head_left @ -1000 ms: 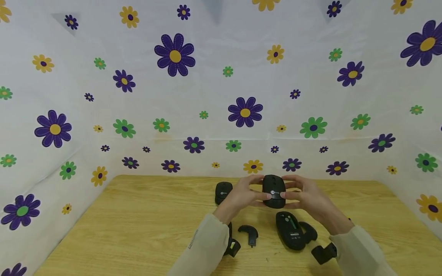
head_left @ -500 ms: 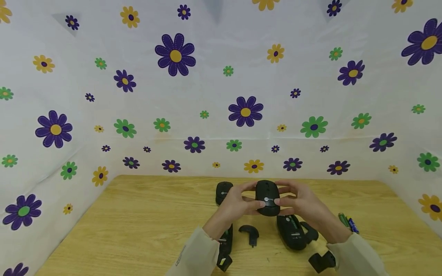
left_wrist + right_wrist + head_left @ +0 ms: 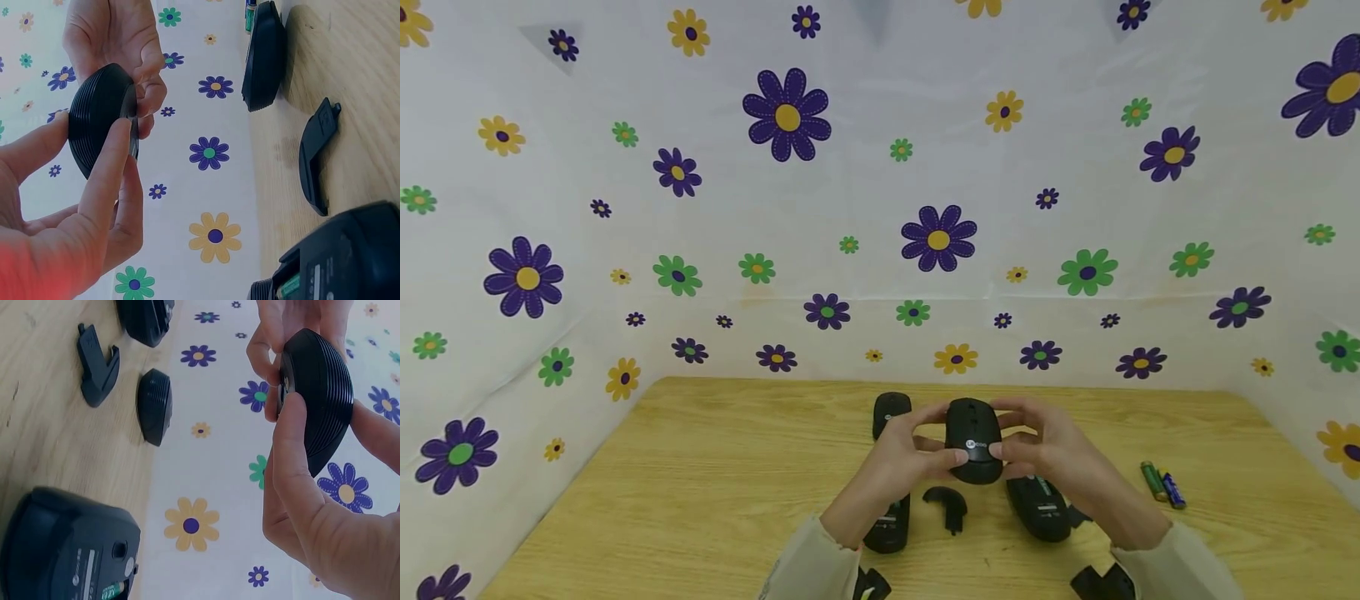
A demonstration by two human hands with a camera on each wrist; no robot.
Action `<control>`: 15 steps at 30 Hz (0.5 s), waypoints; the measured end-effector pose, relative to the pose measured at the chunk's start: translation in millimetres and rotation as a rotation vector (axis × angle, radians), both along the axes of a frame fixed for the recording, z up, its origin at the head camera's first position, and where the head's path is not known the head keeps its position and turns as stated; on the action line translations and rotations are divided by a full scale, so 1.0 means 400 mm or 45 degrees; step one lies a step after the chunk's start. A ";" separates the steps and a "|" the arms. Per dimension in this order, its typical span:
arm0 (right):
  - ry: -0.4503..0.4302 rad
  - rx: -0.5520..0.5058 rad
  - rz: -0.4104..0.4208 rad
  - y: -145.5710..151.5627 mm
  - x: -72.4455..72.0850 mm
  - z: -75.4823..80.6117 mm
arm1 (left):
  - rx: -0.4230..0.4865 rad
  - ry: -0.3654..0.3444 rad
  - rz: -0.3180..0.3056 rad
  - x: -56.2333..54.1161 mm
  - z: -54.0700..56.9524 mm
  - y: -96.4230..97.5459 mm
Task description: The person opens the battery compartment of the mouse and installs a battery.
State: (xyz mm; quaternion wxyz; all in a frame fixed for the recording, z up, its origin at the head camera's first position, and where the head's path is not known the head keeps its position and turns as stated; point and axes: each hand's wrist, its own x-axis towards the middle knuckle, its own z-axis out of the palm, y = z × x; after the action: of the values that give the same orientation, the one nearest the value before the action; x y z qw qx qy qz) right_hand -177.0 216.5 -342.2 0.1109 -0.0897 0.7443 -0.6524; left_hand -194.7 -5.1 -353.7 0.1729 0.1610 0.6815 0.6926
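Both hands hold a black computer mouse [image 3: 973, 437] above the table, its top face and white logo showing in the head view. My left hand [image 3: 898, 462] pinches its left side, thumb on the front face and fingers behind. On its right side, my right hand [image 3: 1060, 446] grips in the same way. In the left wrist view the mouse [image 3: 94, 119] is seen edge-on with ribbed sides. Two more mice lie bottom-up below, the left one [image 3: 891, 525] and the right one [image 3: 1039, 510], with battery bays exposed. A curved black cover [image 3: 949, 504] lies between them.
Behind my left hand, another black mouse [image 3: 891, 408] lies upright. A green battery [image 3: 1152, 481] and a blue battery [image 3: 1172, 490] lie at the right. Part of a second black cover [image 3: 1078, 517] shows by my right wrist. Flowered cloth [image 3: 820, 200] encloses the wooden table [image 3: 700, 492].
Both hands have brought the held mouse lower and slightly left, closer to the body. My right forearm has shifted, so the batteries are uncovered. The grip looks the same.
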 end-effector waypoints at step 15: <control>-0.052 -0.028 0.035 -0.021 0.035 -0.007 | 0.015 -0.051 -0.002 0.041 0.007 -0.031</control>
State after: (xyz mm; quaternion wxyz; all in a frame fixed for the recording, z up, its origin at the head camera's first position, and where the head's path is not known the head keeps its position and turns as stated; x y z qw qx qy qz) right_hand -162.9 208.0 -345.1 0.1342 -0.0878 0.7334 -0.6606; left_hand -178.4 -17.5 -351.1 0.1859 0.1486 0.6739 0.6995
